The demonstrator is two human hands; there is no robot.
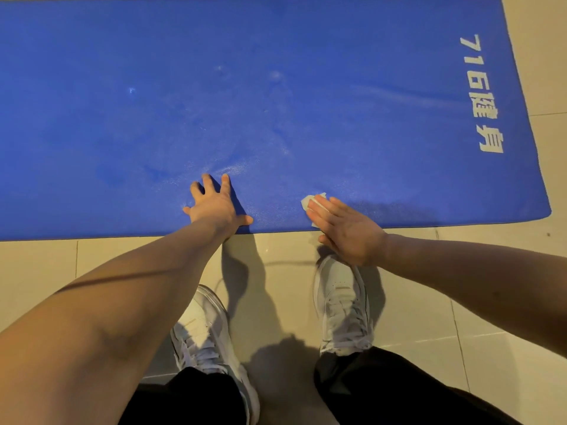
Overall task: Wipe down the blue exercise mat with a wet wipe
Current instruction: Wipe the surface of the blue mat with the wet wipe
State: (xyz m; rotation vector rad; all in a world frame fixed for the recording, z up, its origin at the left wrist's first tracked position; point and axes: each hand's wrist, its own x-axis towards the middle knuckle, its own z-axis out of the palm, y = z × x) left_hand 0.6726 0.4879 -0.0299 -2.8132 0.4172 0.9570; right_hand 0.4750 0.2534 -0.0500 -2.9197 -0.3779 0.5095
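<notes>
The blue exercise mat (276,102) lies flat across the tiled floor, with white lettering near its right end. My left hand (214,202) rests on the mat's near edge with fingers spread flat. My right hand (343,228) lies with straight fingers over a white wet wipe (308,201) at the near edge; only the wipe's far corner and a bit below the fingers show. Pale smears and damp streaks mark the mat's middle.
Beige floor tiles (491,302) surround the mat on the near and right sides. My two white sneakers (340,305) stand just short of the mat's near edge, below my arms. A thin cord (276,263) runs along the floor between them.
</notes>
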